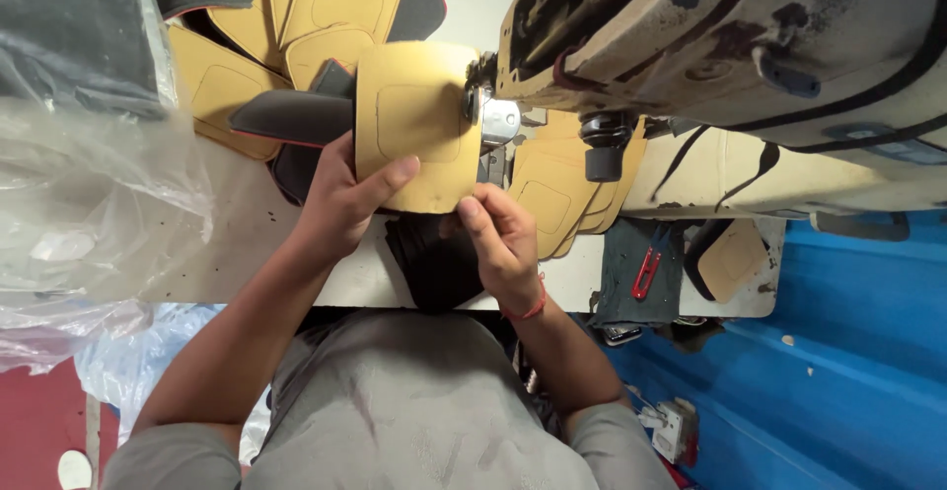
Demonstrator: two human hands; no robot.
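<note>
While fed under sewing machine (750,46): tan panel (414,125) pinched by left hand (345,199) and right hand (498,238); tan stack (552,199) behind, red snips (645,273) right.

Sewing machine head (750,46) blocking my right, tan piece stack (256,56) crowding far left, plastic bag (89,204) beside, bare table (247,243) strip passable

White table (247,243) bears tan pieces (552,204).
</note>
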